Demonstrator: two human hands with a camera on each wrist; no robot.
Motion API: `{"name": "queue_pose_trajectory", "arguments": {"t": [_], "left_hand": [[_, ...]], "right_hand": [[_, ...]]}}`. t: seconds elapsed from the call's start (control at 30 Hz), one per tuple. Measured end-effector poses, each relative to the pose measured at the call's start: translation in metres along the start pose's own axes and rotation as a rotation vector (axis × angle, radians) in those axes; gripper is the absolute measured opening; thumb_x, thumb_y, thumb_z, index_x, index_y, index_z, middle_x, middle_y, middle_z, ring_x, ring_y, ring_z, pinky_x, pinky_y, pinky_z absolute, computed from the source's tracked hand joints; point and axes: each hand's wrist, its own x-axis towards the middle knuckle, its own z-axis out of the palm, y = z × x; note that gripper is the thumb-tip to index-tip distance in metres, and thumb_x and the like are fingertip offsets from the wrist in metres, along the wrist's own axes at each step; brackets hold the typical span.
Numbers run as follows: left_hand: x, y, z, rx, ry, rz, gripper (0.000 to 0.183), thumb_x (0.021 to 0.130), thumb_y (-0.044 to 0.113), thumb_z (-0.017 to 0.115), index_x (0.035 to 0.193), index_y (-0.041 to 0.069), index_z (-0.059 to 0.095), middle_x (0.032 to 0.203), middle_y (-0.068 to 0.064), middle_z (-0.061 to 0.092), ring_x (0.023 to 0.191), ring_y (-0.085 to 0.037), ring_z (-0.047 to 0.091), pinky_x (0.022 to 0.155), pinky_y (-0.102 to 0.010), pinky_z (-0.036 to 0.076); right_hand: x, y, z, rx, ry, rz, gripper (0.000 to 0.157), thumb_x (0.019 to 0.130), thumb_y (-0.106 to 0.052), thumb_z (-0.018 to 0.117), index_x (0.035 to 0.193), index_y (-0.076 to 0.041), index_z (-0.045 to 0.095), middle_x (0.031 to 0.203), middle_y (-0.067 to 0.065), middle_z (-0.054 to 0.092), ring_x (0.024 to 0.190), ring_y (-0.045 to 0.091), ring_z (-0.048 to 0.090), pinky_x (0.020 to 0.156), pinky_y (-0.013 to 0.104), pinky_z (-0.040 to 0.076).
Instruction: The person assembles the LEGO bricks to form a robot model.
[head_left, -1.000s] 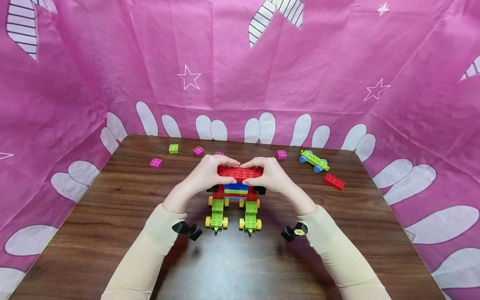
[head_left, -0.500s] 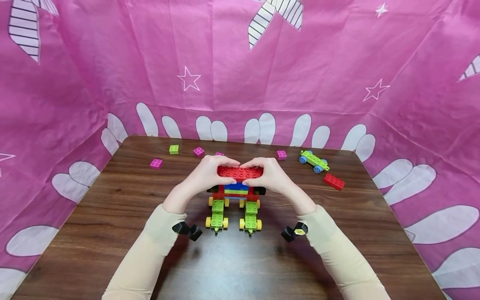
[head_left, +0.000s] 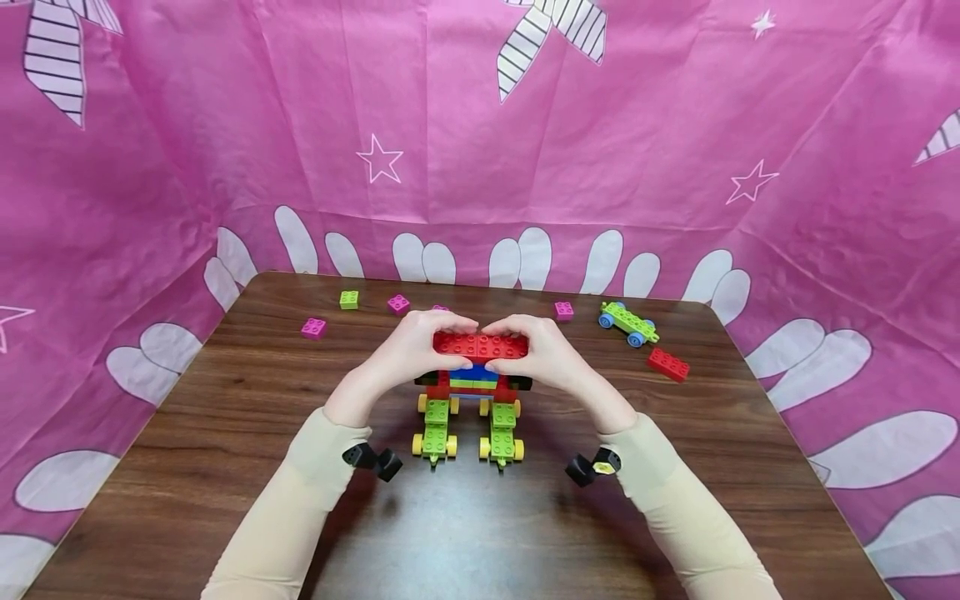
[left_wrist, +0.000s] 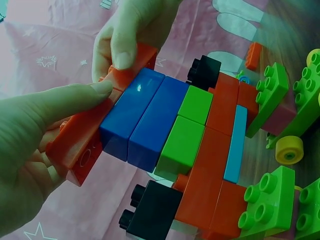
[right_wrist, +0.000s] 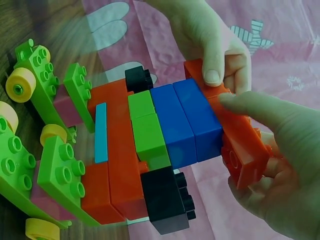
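Two red bricks lie end to end across the top of a built figure. My left hand (head_left: 405, 346) grips the left red brick (head_left: 455, 344) with the thumb in front and the fingers behind. My right hand (head_left: 551, 348) does the same on the right red brick (head_left: 504, 346). Directly beneath them are stacked blue bricks (left_wrist: 132, 115), then green bricks (left_wrist: 182, 145) and a wider red section. A black brick (left_wrist: 157, 210) juts out on each side, and a light blue piece (left_wrist: 235, 145) sits lower. Two green bases (head_left: 436, 437) with yellow wheels carry the figure.
Toward the back of the wooden table (head_left: 247, 400) are a green brick (head_left: 349, 300), several magenta bricks (head_left: 313, 327) and, at right, a green wheeled base (head_left: 628, 323) with blue wheels. Near it lies a loose red brick (head_left: 667, 364). A pink curtain (head_left: 480, 150) hangs behind.
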Motion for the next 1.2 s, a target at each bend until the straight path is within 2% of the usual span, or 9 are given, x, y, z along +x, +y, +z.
{"name": "queue_pose_trajectory", "arguments": {"t": [0.27,0.4,0.53,0.67,0.77,0.87,1.0,1.07,1.2], "left_hand": [[-0.004,-0.004,-0.002,-0.006,0.002,-0.029,0.047,0.075,0.015,0.083,0.117,0.001,0.067,0.111,-0.011,0.071,0.103,-0.022,0.065,0.089,-0.035,0.054],[-0.006,-0.004,-0.004,-0.013,-0.001,-0.056,0.047,0.076,0.015,0.082,0.118,0.002,0.067,0.113,-0.011,0.070,0.105,-0.022,0.065,0.090,-0.036,0.054],[-0.007,-0.004,-0.007,-0.022,-0.002,-0.074,0.047,0.077,0.016,0.081,0.119,0.002,0.066,0.114,-0.011,0.070,0.107,-0.022,0.065,0.092,-0.037,0.053],[-0.009,-0.006,-0.008,-0.040,0.000,-0.080,0.046,0.077,0.014,0.081,0.119,0.002,0.066,0.114,-0.012,0.070,0.108,-0.023,0.064,0.093,-0.038,0.052],[-0.010,-0.006,-0.009,-0.049,0.001,-0.081,0.046,0.077,0.013,0.081,0.118,0.002,0.066,0.114,-0.012,0.070,0.108,-0.023,0.064,0.094,-0.039,0.052],[-0.010,-0.005,-0.010,-0.055,0.000,-0.086,0.045,0.077,0.012,0.081,0.118,0.002,0.066,0.113,-0.011,0.070,0.108,-0.023,0.064,0.094,-0.038,0.051],[-0.011,-0.004,-0.010,-0.053,-0.002,-0.091,0.045,0.077,0.012,0.081,0.118,0.002,0.067,0.114,-0.011,0.070,0.109,-0.023,0.064,0.094,-0.038,0.051],[-0.011,-0.005,-0.009,-0.050,-0.001,-0.090,0.044,0.077,0.012,0.081,0.118,0.001,0.067,0.113,-0.011,0.070,0.109,-0.023,0.064,0.094,-0.038,0.051],[-0.011,-0.005,-0.010,-0.044,0.001,-0.085,0.044,0.077,0.012,0.081,0.117,0.001,0.067,0.113,-0.011,0.070,0.109,-0.023,0.064,0.094,-0.038,0.052]], "right_hand": [[-0.009,0.006,-0.008,0.045,0.088,-0.019,0.041,0.079,-0.015,0.080,0.116,-0.004,0.067,0.114,0.010,0.069,0.107,0.024,0.063,0.092,0.043,0.052],[-0.016,0.013,-0.015,0.032,0.150,-0.028,0.039,0.080,-0.014,0.078,0.116,-0.005,0.067,0.115,0.010,0.069,0.108,0.024,0.062,0.095,0.045,0.049],[-0.025,0.024,-0.023,0.000,0.231,-0.046,0.036,0.080,-0.011,0.078,0.114,-0.006,0.068,0.113,0.008,0.069,0.109,0.020,0.061,0.094,0.039,0.049],[-0.035,0.039,-0.032,-0.054,0.337,-0.047,0.033,0.079,-0.007,0.078,0.111,-0.006,0.070,0.109,0.009,0.071,0.107,0.014,0.061,0.090,0.026,0.048],[-0.043,0.050,-0.041,-0.079,0.412,-0.015,0.031,0.078,-0.004,0.078,0.108,-0.005,0.071,0.104,0.012,0.072,0.096,0.006,0.060,0.082,0.018,0.044],[-0.052,0.059,-0.049,-0.052,0.473,0.024,0.029,0.077,0.002,0.076,0.105,-0.002,0.071,0.099,0.016,0.071,0.088,-0.003,0.056,0.078,0.014,0.043],[-0.065,0.060,-0.060,-0.037,0.538,0.090,0.025,0.078,0.007,0.074,0.103,0.007,0.069,0.095,0.003,0.072,0.085,-0.010,0.055,0.075,0.008,0.044],[-0.072,0.064,-0.066,-0.045,0.571,0.118,0.025,0.078,0.008,0.073,0.102,0.010,0.068,0.094,0.000,0.072,0.082,-0.010,0.056,0.072,0.006,0.044],[-0.088,0.100,-0.074,-0.074,0.618,0.177,0.027,0.077,0.005,0.076,0.102,0.006,0.069,0.094,-0.001,0.071,0.076,-0.009,0.056,0.063,0.005,0.045]]}}
